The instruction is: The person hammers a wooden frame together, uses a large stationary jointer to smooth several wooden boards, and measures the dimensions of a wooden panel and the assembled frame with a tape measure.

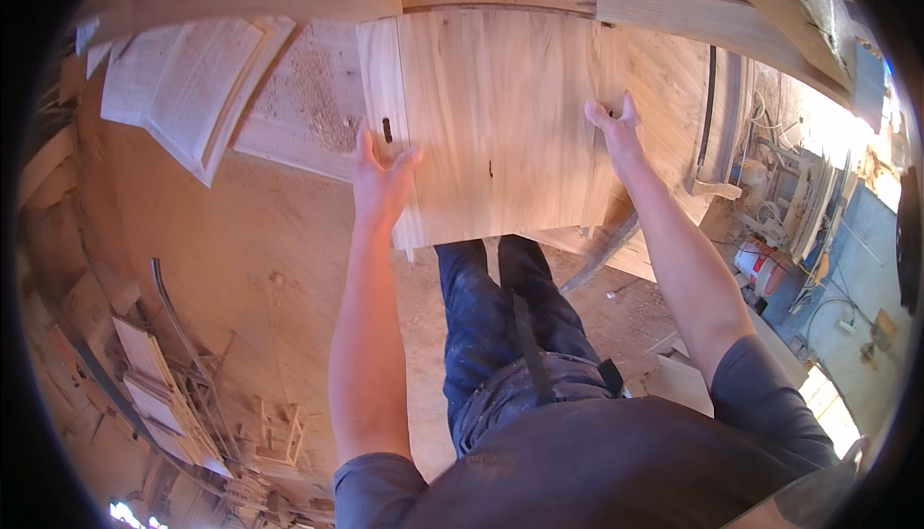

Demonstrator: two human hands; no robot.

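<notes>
From my feed, left to right: pale boards point(149, 361) lean in a loose stack at 8 o'clock, probably parked there to keep floor space free. Shaped wooden piece point(197, 86) at 10 o'clock, sawdust point(313, 96) just right of it. Left hand point(385, 182) at 10 o'clock is closed on the wooden panel's point(500, 134) left edge, thumb on the face, just below a dark slot point(387, 130); fingers underneath I can't see. Panel sits at 12 o'clock, near edge over the legs, so I read the two-sided grip as keeping it level. Right hand point(621, 134) at 2 o'clock holds the right edge, mirroring the left, likely for balance. Red-and-white bucket point(760, 267) at 3 o'clock, well apart
</notes>
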